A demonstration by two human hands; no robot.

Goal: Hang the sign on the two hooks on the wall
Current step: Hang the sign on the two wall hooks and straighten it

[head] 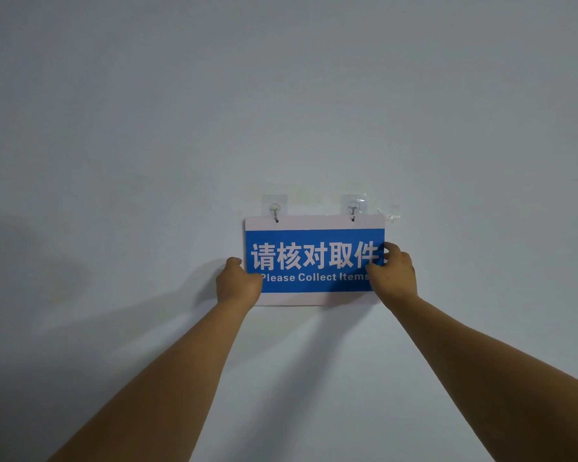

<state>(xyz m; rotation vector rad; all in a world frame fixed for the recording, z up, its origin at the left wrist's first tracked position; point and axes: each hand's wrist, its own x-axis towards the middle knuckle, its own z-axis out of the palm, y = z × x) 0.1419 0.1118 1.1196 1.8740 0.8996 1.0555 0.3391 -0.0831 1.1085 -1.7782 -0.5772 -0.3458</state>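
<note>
A blue and white sign [314, 238] with white Chinese characters and the words "Please Collect Items" lies flat against the pale wall. Its two top holes sit at the metal prongs of the left hook [275, 210] and the right hook [353, 209], both on clear adhesive pads. My left hand [237, 281] grips the sign's lower left corner, thumb on the front. My right hand [392, 275] holds the right edge, fingers covering the last character.
A third clear adhesive pad [390, 211] is stuck to the wall just right of the right hook, half peeled. The wall [281, 95] around is plain and pale. Shadows of my arms fall on it below the sign.
</note>
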